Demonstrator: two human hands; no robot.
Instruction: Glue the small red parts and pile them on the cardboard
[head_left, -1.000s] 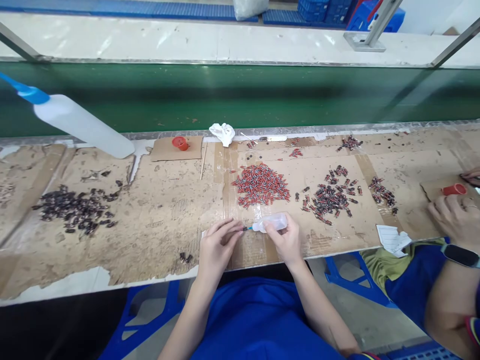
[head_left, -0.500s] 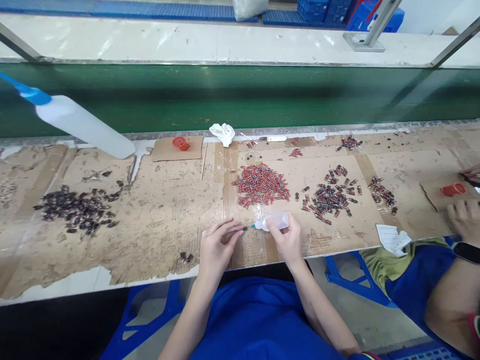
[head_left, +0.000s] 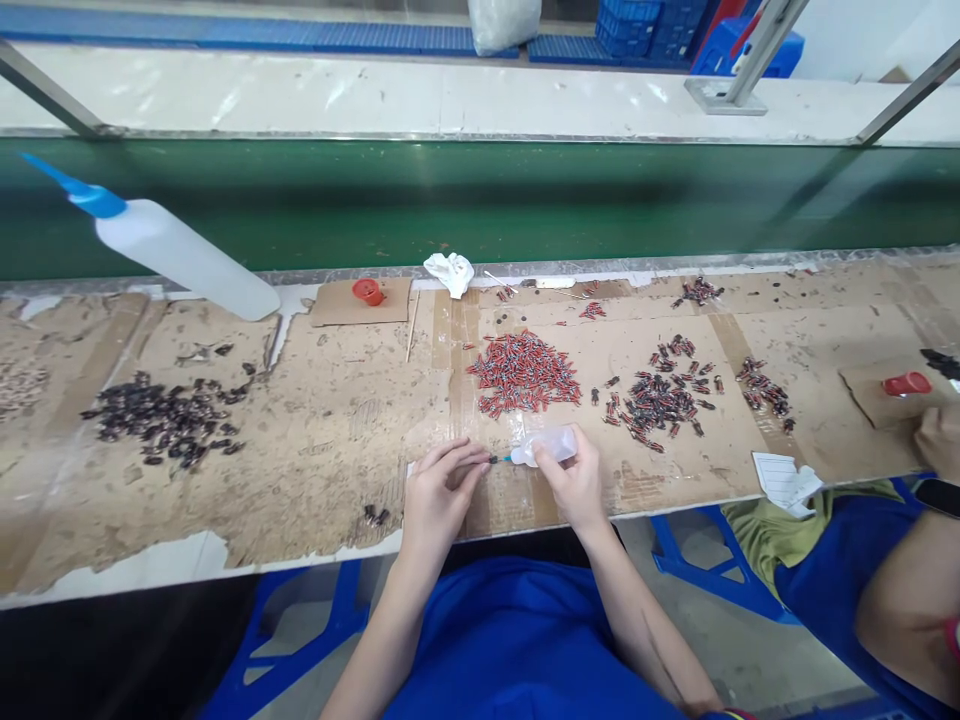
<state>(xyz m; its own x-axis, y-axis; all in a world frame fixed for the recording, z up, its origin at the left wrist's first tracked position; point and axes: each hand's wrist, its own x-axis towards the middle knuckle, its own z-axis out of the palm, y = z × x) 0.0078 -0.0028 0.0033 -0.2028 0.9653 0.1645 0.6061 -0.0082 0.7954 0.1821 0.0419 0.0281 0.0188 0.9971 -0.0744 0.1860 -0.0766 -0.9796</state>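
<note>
My left hand [head_left: 442, 487] pinches a small dark part [head_left: 493, 459] between thumb and fingertips, low over the cardboard. In my right hand [head_left: 576, 482] lies a small translucent squeeze bottle [head_left: 546, 445], tipped sideways, its blue-green nozzle pointing left. The nozzle tip meets or nearly meets the dark part; I cannot tell which. Just beyond my hands is a heap of red and silver parts [head_left: 523, 372]. To its right lies a pile of dark-and-red pieces [head_left: 656, 405]. A few dark pieces [head_left: 376, 516] sit left of my left wrist.
A large pile of dark parts [head_left: 169, 415] lies at left. Behind it a big white bottle [head_left: 187, 260] with blue nozzle leans. A red cup [head_left: 367, 291] stands on cardboard near crumpled tissue [head_left: 451, 272]. At right are another red cup [head_left: 906, 384] and a co-worker's hand [head_left: 939, 440].
The view has shifted slightly. My hands keep the same pose, bottle nozzle at the dark part. The co-worker's hand at the right edge has moved.
</note>
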